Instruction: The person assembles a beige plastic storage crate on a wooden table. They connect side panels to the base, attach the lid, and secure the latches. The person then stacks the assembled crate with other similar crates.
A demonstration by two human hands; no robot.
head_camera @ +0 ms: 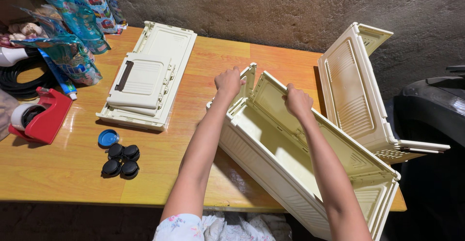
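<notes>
A cream folding crate (310,168), partly unfolded, is propped at the right end of the table (58,173), its near end overhanging the front edge. Its far end is gripped by both hands: the left hand (228,82) is closed over the far corner panel, the right hand (297,101) is clenched on the rim of the long side wall. A hinged lid (353,91) stands open beyond the right hand. A folded crate (147,78) lies flat towards the back left, with four black casters (121,160) near the front edge.
</notes>
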